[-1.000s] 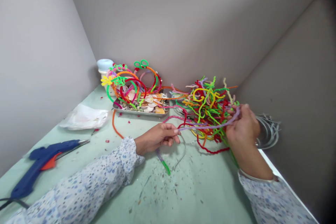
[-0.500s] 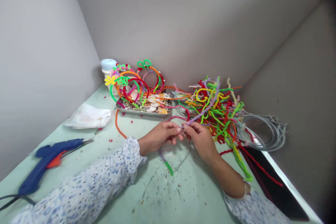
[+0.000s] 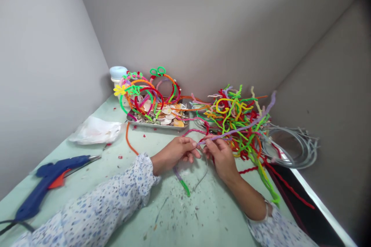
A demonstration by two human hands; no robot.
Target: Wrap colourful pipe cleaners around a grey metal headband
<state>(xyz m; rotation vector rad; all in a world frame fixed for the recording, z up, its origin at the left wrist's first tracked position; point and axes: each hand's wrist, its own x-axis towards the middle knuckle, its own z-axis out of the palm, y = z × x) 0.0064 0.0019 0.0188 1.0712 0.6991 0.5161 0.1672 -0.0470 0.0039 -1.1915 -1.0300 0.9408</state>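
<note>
My left hand (image 3: 179,151) is closed in a pinch on a thin grey wire hoop (image 3: 206,170) and the near end of a purple pipe cleaner (image 3: 240,128). One end of the hoop, wrapped in purple and green (image 3: 185,188), hangs below that hand. Just to the right, my right hand (image 3: 222,158) has its thumb and fingers closed on the same pipe cleaner near the hoop. The long free end slants up to the right, over a heap of coloured pipe cleaners (image 3: 232,117). Fingers hide where pipe cleaner and wire meet.
A metal tray (image 3: 158,126) holds shells and finished coloured headbands (image 3: 155,90). At left lie a blue glue gun (image 3: 52,177) and a white plastic bag (image 3: 95,131). Grey wire hoops (image 3: 295,148) lie at right. A pale blue-lidded container (image 3: 118,72) stands behind.
The purple pipe cleaner's free end has swung down and to the right. My right hand's fingers have shifted and loosened slightly; my left hand keeps its pinch.
</note>
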